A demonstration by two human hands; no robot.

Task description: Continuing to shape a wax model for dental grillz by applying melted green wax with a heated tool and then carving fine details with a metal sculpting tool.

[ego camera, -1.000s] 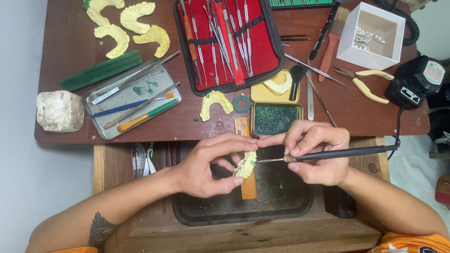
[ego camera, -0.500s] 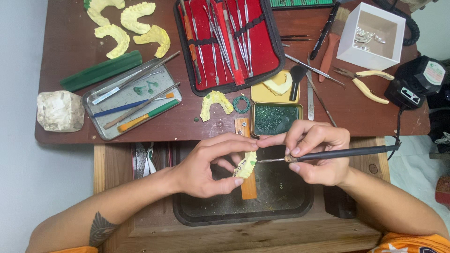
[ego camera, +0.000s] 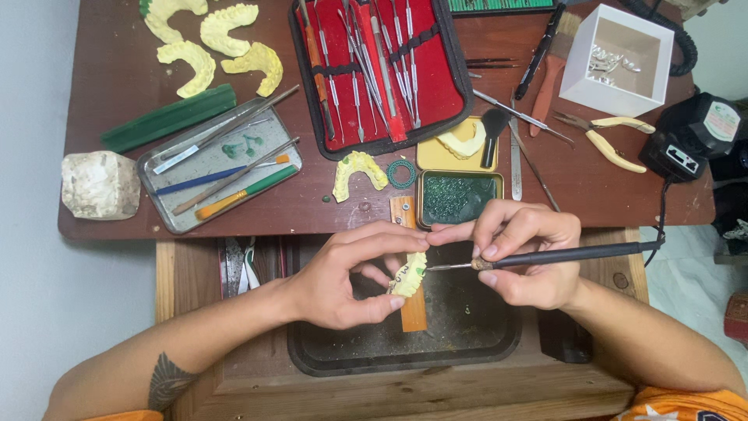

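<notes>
The small yellow tooth mold point(ego camera: 408, 274) sits in the middle of the scene, held up over the dark tray point(ego camera: 327, 360) and just above an orange wooden strip point(ego camera: 413, 312). It looks like hard plaster, so it is likely light and stiff, but it could chip or snap if squeezed hard or dropped. A bit of green wax shows on it. The best place to hold it looks like its thick outer sides, away from the thin tooth bumps and the soft green spot.

The left hand point(ego camera: 343, 277) is closed around the mold, with the thumb under it and the fingers over the top. The right hand point(ego camera: 526, 253) is closed on a thin black tool point(ego camera: 561, 254), held like a pencil. The metal tip of the tool touches the mold near the green spot. A black cord runs from the tool off to the right, toward a black box point(ego camera: 689, 144).

Just past the hands, on the brown table point(ego camera: 592, 187), is a little tin of green wax point(ego camera: 458, 196). Beside it, to the left, lie another yellow mold point(ego camera: 357, 170) and a small green ring point(ego camera: 402, 174). Farther away is a red case of metal tools point(ego camera: 378, 70). On the left is a metal tray with brushes point(ego camera: 218, 168) and a white lumpy stone point(ego camera: 100, 184). More yellow molds point(ego camera: 214, 43) lie at the far left. A white box point(ego camera: 615, 58) and yellow-handled pliers point(ego camera: 612, 139) are at the far right.
</notes>
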